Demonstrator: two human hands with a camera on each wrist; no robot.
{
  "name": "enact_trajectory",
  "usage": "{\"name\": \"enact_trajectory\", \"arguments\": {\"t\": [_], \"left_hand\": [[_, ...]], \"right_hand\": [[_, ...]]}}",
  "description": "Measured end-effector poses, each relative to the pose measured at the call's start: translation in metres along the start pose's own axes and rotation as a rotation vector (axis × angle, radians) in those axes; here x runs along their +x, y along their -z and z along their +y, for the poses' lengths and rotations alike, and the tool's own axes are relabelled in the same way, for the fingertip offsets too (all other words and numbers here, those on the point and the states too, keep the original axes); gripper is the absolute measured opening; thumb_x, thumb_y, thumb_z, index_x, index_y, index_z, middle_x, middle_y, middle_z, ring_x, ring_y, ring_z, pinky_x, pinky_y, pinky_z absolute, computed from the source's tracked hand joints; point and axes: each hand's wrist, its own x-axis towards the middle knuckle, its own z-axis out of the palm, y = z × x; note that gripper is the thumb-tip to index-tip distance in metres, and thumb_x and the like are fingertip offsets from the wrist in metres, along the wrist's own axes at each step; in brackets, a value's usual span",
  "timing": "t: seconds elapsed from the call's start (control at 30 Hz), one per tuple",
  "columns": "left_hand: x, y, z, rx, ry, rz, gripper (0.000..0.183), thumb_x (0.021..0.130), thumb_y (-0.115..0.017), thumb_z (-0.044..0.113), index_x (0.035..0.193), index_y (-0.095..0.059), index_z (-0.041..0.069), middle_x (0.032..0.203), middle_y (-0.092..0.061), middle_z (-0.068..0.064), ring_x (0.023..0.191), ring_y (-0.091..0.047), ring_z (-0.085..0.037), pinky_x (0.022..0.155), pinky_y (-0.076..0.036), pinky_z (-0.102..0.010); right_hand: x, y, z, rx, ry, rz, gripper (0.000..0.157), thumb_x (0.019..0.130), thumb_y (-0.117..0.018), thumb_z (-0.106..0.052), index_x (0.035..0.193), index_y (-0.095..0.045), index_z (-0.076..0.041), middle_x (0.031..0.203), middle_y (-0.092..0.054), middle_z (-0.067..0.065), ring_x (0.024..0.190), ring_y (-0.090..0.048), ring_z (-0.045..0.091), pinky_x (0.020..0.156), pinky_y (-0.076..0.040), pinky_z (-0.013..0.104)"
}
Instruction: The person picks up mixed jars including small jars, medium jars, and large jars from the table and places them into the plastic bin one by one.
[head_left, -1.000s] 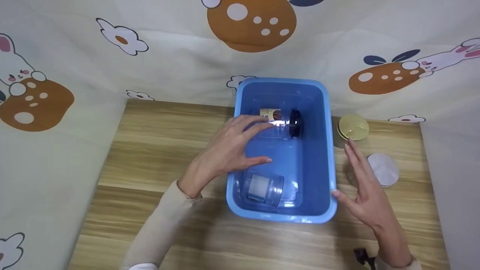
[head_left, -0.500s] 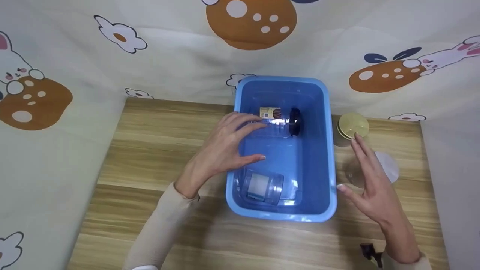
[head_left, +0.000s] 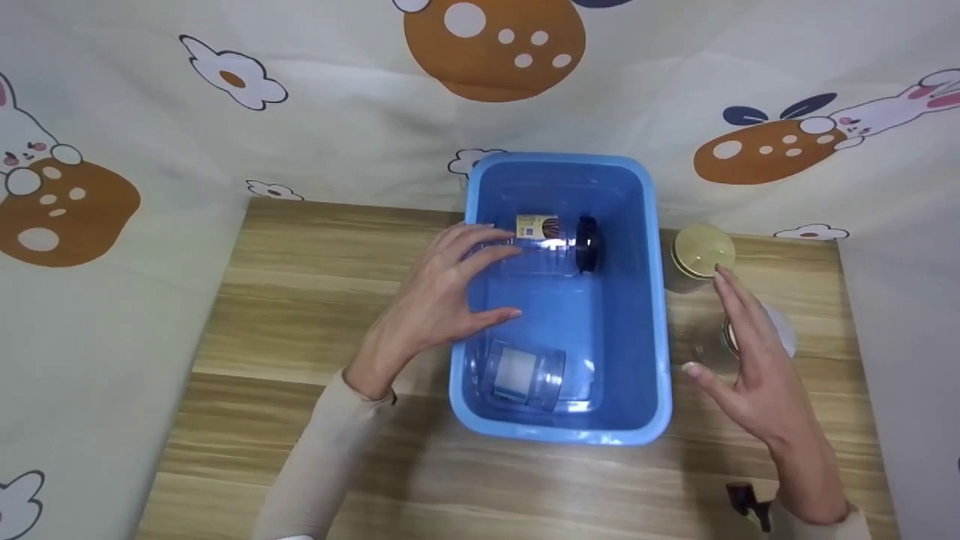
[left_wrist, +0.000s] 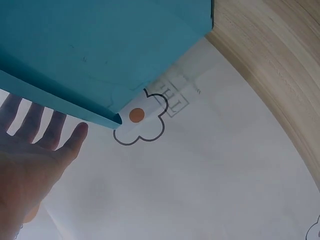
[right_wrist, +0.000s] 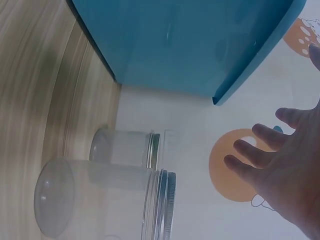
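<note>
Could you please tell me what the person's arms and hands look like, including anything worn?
The left hand and right hand are bare, with no gloves or rings visible. The left sleeve and right sleeve are plain, long and pale beige. A dark item shows beside the right sleeve; I cannot tell what it is.
</note>
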Motion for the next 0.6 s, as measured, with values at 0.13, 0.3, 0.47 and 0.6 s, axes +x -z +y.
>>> {"name": "enact_trajectory", "arguments": {"t": [0.13, 0.3, 0.47, 0.6], "left_hand": [[-0.002, -0.001, -0.002, -0.013, 0.010, 0.010, 0.069, 0.082, -0.068, 0.065, 0.133, -0.062, 0.019, 0.146, -0.049, -0.001, 0.139, -0.038, -0.021, 0.117, -0.029, -0.045], [-0.005, -0.003, -0.005, -0.022, 0.021, 0.024, 0.068, 0.082, -0.069, 0.064, 0.132, -0.063, 0.018, 0.147, -0.048, -0.001, 0.141, -0.035, -0.021, 0.116, -0.029, -0.045], [-0.008, -0.005, -0.007, -0.053, 0.040, 0.042, 0.066, 0.080, -0.077, 0.055, 0.131, -0.064, 0.016, 0.145, -0.049, -0.004, 0.142, -0.034, -0.022, 0.116, -0.029, -0.046], [-0.011, -0.007, -0.008, -0.062, 0.057, 0.051, 0.064, 0.078, -0.081, 0.048, 0.129, -0.065, 0.014, 0.142, -0.050, -0.006, 0.142, -0.035, -0.022, 0.116, -0.029, -0.046]], "right_hand": [[0.000, 0.002, 0.002, 0.004, -0.001, 0.011, 0.092, 0.080, -0.076, -0.034, 0.154, -0.032, -0.003, 0.160, -0.030, 0.013, 0.146, -0.028, 0.028, 0.118, -0.020, 0.038], [-0.001, 0.004, 0.005, 0.004, -0.002, 0.026, 0.092, 0.076, -0.076, -0.027, 0.153, -0.033, -0.003, 0.159, -0.032, 0.013, 0.145, -0.029, 0.028, 0.117, -0.020, 0.041], [-0.004, 0.006, 0.008, -0.010, -0.027, 0.038, 0.092, 0.075, -0.076, -0.028, 0.154, -0.034, -0.005, 0.159, -0.033, 0.013, 0.145, -0.029, 0.029, 0.117, -0.020, 0.049], [-0.006, 0.008, 0.012, -0.007, -0.055, 0.042, 0.092, 0.075, -0.077, -0.024, 0.154, -0.034, -0.006, 0.159, -0.033, 0.012, 0.145, -0.028, 0.028, 0.117, -0.020, 0.045]]}}
